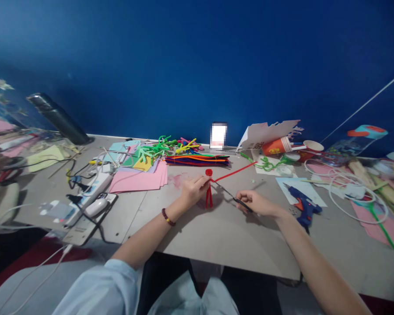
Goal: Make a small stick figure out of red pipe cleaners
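A small red pipe-cleaner figure (209, 172) with a coiled round head and two hanging strands is pinched between the fingers of my left hand (193, 190). From its upper part a long red pipe-cleaner end (236, 170) sticks out to the right. My right hand (251, 202) is closed around the dark handles of a pair of scissors (229, 192). The blades point up and left, and their tips lie at the red strand close to my left fingertips. Whether the blades touch the strand I cannot tell.
Behind my hands lies a bundle of coloured pipe cleaners (197, 160). Pink paper (139, 178) and a power strip (90, 194) are to the left. On the right lie a blue glue gun (302, 203), a coiled white cable (357, 205) and a tipped orange paper cup (276, 146).
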`<action>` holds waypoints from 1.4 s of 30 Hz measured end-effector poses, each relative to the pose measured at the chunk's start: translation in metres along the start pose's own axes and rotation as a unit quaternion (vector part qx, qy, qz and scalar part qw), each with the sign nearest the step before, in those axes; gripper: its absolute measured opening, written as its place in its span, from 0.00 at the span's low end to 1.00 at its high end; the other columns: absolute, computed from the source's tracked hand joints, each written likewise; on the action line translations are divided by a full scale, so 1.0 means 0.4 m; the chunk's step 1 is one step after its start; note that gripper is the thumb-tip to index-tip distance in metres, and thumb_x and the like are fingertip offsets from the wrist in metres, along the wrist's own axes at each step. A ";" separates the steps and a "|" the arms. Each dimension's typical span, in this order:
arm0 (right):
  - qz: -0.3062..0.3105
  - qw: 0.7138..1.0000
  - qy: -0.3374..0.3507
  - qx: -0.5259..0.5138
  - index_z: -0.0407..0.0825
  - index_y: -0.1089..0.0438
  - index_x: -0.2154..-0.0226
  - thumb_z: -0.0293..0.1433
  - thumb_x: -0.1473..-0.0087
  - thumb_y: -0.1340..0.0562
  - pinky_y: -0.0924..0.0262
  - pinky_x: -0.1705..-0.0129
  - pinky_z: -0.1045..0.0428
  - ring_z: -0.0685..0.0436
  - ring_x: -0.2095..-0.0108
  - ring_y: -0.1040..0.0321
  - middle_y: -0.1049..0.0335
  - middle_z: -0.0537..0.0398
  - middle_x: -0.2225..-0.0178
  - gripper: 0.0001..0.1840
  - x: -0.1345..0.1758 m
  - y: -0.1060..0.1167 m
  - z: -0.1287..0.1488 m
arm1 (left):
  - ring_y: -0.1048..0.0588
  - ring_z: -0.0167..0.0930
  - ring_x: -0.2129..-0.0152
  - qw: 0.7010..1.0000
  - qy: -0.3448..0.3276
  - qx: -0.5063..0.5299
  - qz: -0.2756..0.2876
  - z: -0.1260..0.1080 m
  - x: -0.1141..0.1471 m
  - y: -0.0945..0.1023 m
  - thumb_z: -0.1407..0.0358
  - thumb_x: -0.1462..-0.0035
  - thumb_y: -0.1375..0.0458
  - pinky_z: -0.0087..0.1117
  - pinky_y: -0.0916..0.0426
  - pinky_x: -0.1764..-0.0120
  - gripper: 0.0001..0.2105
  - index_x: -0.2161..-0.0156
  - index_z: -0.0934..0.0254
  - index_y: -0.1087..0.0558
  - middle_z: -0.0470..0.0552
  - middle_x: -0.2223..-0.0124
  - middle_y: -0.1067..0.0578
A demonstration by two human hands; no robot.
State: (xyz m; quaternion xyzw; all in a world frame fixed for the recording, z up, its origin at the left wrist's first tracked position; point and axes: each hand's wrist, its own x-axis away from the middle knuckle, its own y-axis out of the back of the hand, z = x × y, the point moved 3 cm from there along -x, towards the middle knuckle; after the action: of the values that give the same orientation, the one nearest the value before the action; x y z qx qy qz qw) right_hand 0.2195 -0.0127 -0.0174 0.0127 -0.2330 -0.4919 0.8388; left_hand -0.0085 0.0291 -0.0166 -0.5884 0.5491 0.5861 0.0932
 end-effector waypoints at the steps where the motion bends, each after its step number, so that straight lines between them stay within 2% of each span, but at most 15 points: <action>1: -0.004 1.000 0.002 -0.001 0.48 0.40 0.74 0.50 0.60 0.34 0.50 0.82 0.58 0.56 0.82 0.47 0.42 0.64 0.82 0.24 0.000 -0.003 0.001 | 0.31 0.24 0.81 1.000 0.020 0.021 0.006 -0.003 -0.001 0.000 0.65 0.40 0.49 0.25 0.38 0.76 0.11 0.64 0.65 0.25 0.49 0.74 0.26; 4: -0.036 0.999 0.013 -0.012 0.49 0.40 0.73 0.51 0.59 0.34 0.47 0.81 0.58 0.55 0.81 0.48 0.44 0.65 0.82 0.24 0.001 -0.015 0.006 | 0.32 0.24 0.81 0.987 0.102 0.118 0.040 -0.013 -0.005 -0.001 0.62 0.41 0.48 0.26 0.36 0.75 0.12 0.64 0.65 0.25 0.50 0.73 0.25; 7: -0.080 0.996 0.031 -0.002 0.50 0.41 0.74 0.51 0.59 0.35 0.47 0.80 0.57 0.55 0.80 0.48 0.46 0.65 0.82 0.24 0.000 -0.027 0.014 | 0.31 0.24 0.79 0.951 0.211 0.218 0.062 -0.024 -0.008 0.000 0.58 0.41 0.48 0.26 0.36 0.74 0.14 0.66 0.65 0.25 0.49 0.73 0.25; 9: -0.096 0.994 0.046 0.026 0.50 0.41 0.74 0.50 0.58 0.35 0.48 0.80 0.57 0.55 0.80 0.49 0.46 0.65 0.81 0.23 -0.004 -0.033 0.018 | 0.32 0.24 0.80 0.912 0.281 0.288 0.081 -0.032 -0.008 -0.003 0.55 0.43 0.46 0.25 0.37 0.77 0.16 0.67 0.66 0.25 0.49 0.74 0.25; 12: -0.126 0.986 0.074 0.075 0.50 0.40 0.73 0.48 0.58 0.35 0.51 0.79 0.56 0.54 0.80 0.49 0.45 0.64 0.81 0.21 -0.012 -0.034 0.018 | 0.31 0.24 0.81 0.825 0.370 0.414 0.109 -0.046 -0.002 -0.016 0.52 0.46 0.44 0.25 0.38 0.79 0.18 0.66 0.68 0.25 0.50 0.74 0.25; 14: -0.152 0.979 0.093 0.098 0.50 0.39 0.72 0.46 0.57 0.35 0.51 0.78 0.55 0.53 0.79 0.48 0.42 0.63 0.80 0.20 -0.017 -0.034 0.017 | 0.30 0.25 0.81 0.774 0.403 0.473 0.123 -0.056 0.003 -0.025 0.51 0.48 0.41 0.26 0.36 0.78 0.19 0.66 0.69 0.26 0.51 0.73 0.25; 16: -0.172 0.972 0.113 0.114 0.49 0.38 0.71 0.46 0.56 0.35 0.50 0.77 0.55 0.52 0.79 0.46 0.39 0.61 0.78 0.19 -0.018 -0.036 0.018 | 0.29 0.25 0.81 0.750 0.416 0.497 0.131 -0.066 0.007 -0.031 0.51 0.50 0.39 0.26 0.35 0.77 0.19 0.67 0.69 0.26 0.51 0.74 0.25; 23: -0.202 0.957 0.139 0.154 0.50 0.38 0.71 0.45 0.54 0.38 0.51 0.76 0.54 0.51 0.78 0.46 0.39 0.60 0.78 0.17 -0.015 -0.054 0.027 | 0.28 0.26 0.80 0.717 0.435 0.530 0.126 -0.078 0.011 -0.036 0.52 0.53 0.36 0.27 0.34 0.76 0.18 0.71 0.68 0.29 0.50 0.73 0.25; 28: -0.199 0.956 0.137 0.165 0.50 0.38 0.70 0.44 0.54 0.38 0.52 0.76 0.54 0.50 0.79 0.47 0.40 0.61 0.78 0.16 -0.017 -0.061 0.028 | 0.34 0.22 0.83 0.736 0.418 0.516 0.134 -0.074 0.008 -0.039 0.51 0.55 0.36 0.25 0.41 0.77 0.18 0.72 0.68 0.29 0.47 0.77 0.29; 34: -0.190 0.955 0.139 0.178 0.50 0.41 0.71 0.43 0.52 0.39 0.52 0.75 0.55 0.52 0.79 0.48 0.41 0.63 0.79 0.15 -0.021 -0.065 0.022 | 0.38 0.21 0.84 0.745 0.409 0.505 0.150 -0.081 0.004 -0.037 0.51 0.54 0.37 0.25 0.44 0.78 0.19 0.74 0.68 0.29 0.44 0.81 0.34; 42: -0.173 0.963 0.145 0.144 0.50 0.40 0.67 0.41 0.50 0.40 0.53 0.78 0.55 0.53 0.80 0.50 0.41 0.62 0.76 0.14 -0.033 -0.069 0.007 | 0.33 0.24 0.81 0.716 0.415 0.541 0.148 -0.091 0.004 -0.042 0.50 0.56 0.36 0.27 0.38 0.74 0.19 0.73 0.67 0.29 0.47 0.78 0.30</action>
State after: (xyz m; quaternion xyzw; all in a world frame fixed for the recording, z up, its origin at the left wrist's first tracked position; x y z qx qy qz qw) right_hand 0.1905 -0.0153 -0.0270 0.2447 -0.1721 -0.5838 0.7547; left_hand 0.0251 0.0071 -0.0162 -0.5329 0.8363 -0.1080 0.0705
